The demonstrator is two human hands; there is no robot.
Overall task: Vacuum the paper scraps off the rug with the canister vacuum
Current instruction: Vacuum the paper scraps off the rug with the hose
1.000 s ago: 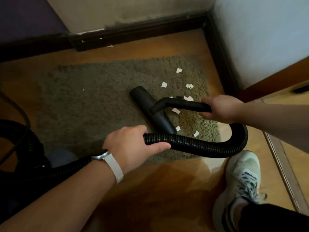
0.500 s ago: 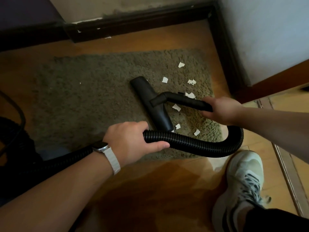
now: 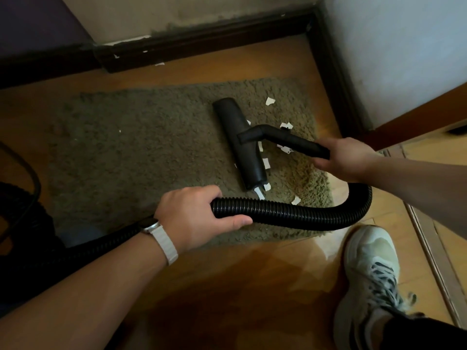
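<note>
A grey-green shaggy rug (image 3: pixel 141 152) lies on the wooden floor. Several white paper scraps (image 3: pixel 270 100) are scattered over its right part. The black floor nozzle (image 3: pixel 240 145) rests flat on the rug among the scraps, some right at its edge. My right hand (image 3: pixel 346 157) grips the black wand (image 3: pixel 290 138) that runs into the nozzle. My left hand (image 3: pixel 194 215) grips the ribbed black hose (image 3: pixel 303 215), which loops round from the wand to the lower left. The canister itself is a dark shape at the left edge (image 3: pixel 22 215).
Dark skirting boards (image 3: pixel 202 39) and walls close off the corner behind and to the right of the rug. My white shoe (image 3: pixel 371 269) stands on the floor at the lower right, by a wooden threshold (image 3: pixel 429 243). A dark cable (image 3: pixel 32 178) curves at the left.
The nozzle has slid to the right across the rug, over the scraps that lay beside it. Both hands kept their grips and moved with it.
</note>
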